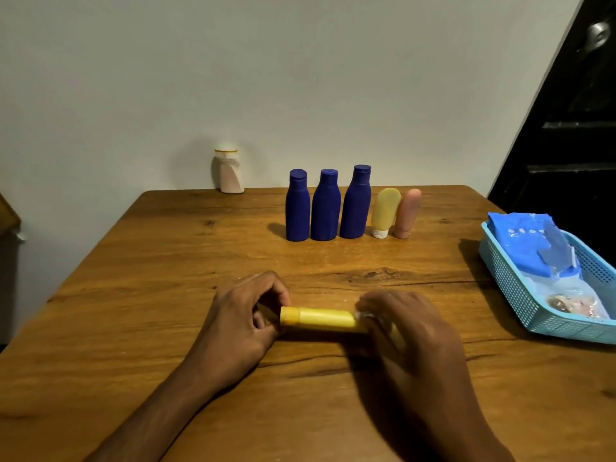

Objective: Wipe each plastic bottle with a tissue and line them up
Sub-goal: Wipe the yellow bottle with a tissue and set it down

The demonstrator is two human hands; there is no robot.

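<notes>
Down at 6 o'clock on the wooden tabletop (140,295), a yellow bottle (321,319) is held sideways between both hands, cap end pointing to 9 o'clock. The left hand (241,320) has its fingers (266,288) curled around the cap end, thumb and fingertips pinching it. The right hand (405,331) wraps over the other end, fingers closed on a bit of white tissue (363,315) pressed against the bottle body; only a crumpled edge of the tissue peeks out, so can't tell how much of it is in there. That hand looks a little blurred.

Up around 12 o'clock there's a row standing close together: three dark blue bottles (326,206), then a pale yellow tube (385,213) on its white cap and a pinkish tube (407,213) just beside it, the two tubes leaning against each other. Off at 11 o'clock, by the back edge against the wall, a small white bottle (230,171) with a yellow ring near the top stands alone.

Plain grey-white wall (300,78) behind, dark door (573,128) at 2 o'clock.

At 3 o'clock a light blue mesh basket (506,281) sits on the tabletop edge, holding a blue tissue pack (530,245) and some clear plastic wrapping in the near end.
</notes>
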